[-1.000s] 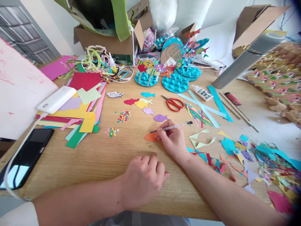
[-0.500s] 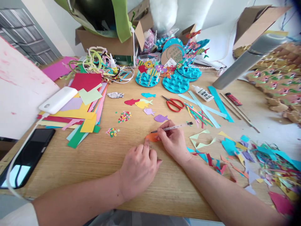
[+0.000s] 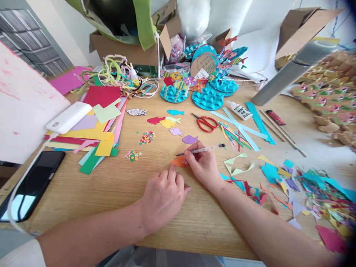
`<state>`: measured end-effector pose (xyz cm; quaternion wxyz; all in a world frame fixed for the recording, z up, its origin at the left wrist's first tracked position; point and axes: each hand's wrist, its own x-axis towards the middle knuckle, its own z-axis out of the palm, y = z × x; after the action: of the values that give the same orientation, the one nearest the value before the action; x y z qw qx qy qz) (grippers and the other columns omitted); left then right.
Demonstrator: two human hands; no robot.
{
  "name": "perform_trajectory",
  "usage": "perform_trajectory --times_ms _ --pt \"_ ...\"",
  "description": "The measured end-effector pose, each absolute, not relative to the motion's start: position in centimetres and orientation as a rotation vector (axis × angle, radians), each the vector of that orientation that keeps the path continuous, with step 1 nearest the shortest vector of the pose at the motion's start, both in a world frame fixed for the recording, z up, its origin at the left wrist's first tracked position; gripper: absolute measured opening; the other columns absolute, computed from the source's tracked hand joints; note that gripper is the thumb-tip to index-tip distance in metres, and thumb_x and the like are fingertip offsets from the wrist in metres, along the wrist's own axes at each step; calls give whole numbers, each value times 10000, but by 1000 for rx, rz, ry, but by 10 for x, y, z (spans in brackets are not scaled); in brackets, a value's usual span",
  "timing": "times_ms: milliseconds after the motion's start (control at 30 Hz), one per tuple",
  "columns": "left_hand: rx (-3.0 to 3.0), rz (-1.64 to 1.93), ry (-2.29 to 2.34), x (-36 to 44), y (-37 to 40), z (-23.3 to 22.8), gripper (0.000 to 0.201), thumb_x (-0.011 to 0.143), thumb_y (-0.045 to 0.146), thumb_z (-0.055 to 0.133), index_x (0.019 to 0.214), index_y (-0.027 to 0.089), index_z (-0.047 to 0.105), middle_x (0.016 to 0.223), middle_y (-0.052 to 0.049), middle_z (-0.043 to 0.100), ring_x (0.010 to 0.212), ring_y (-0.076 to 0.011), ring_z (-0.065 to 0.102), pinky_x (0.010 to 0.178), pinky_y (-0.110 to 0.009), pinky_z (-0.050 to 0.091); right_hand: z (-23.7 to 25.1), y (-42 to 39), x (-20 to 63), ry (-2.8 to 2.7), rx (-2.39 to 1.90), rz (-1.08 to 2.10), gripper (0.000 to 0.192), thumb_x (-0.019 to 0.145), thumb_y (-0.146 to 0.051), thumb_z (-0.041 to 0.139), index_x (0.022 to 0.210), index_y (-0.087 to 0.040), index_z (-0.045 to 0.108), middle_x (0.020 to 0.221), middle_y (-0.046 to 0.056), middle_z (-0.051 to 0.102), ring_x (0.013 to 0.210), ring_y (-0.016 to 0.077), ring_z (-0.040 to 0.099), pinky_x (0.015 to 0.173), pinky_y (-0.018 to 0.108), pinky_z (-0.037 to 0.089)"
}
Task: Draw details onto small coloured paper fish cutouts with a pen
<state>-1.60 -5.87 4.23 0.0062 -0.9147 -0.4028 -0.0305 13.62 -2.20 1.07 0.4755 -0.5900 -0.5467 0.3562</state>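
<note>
My right hand [image 3: 204, 167] grips a clear pen [image 3: 204, 150], its tip pointing left over an orange paper fish [image 3: 179, 161] that lies flat on the wooden table [image 3: 116, 185]. My left hand [image 3: 164, 194] rests on the table just below the fish, with one fingertip pressing on the fish's lower left edge. More cut paper fish lie behind: a purple one [image 3: 190, 139], a small lilac one [image 3: 176, 131], a yellow one [image 3: 168, 122], a red one [image 3: 155, 120] and a teal one [image 3: 175, 112].
Red-handled scissors [image 3: 206, 122] and a glue bottle [image 3: 239, 110] lie beyond the fish. A stack of coloured paper [image 3: 96, 126] with a white power bank [image 3: 68, 117] sits left, a black phone [image 3: 30, 185] near the left edge. Paper scraps [image 3: 306, 189] cover the right side.
My left hand has slid forward from the table's front toward the orange fish and now touches its edge. My right hand with the pen has stayed in place.
</note>
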Motion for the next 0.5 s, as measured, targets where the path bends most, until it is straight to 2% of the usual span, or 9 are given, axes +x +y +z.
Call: perform_trajectory --times_ms 200,367,500 --pt "-2843 -139 -1233 -16 -57 40 215 879 319 553 853 116 620 1185 -217 624 854 -277 656 672 -401 541 11 -22 136 -1352 -1464 857 83 814 -245 567 757 -214 516 591 -23 556 505 135 557 483 246 430" --pt "-2852 -59 -1268 -15 -57 40 221 901 302 514 887 115 631 1234 -216 599 798 -269 675 625 -390 543 13 -24 135 -1294 -1407 829 96 805 -258 572 743 -218 512 595 -22 543 509 134 544 487 249 435" --pt "-2866 0 -1277 -15 -58 41 234 914 303 488 901 116 628 1270 -219 575 739 -260 681 578 -379 540 12 -22 135 -1317 -1439 829 100 794 -239 563 722 -218 497 549 -40 507 464 117 485 448 234 382"
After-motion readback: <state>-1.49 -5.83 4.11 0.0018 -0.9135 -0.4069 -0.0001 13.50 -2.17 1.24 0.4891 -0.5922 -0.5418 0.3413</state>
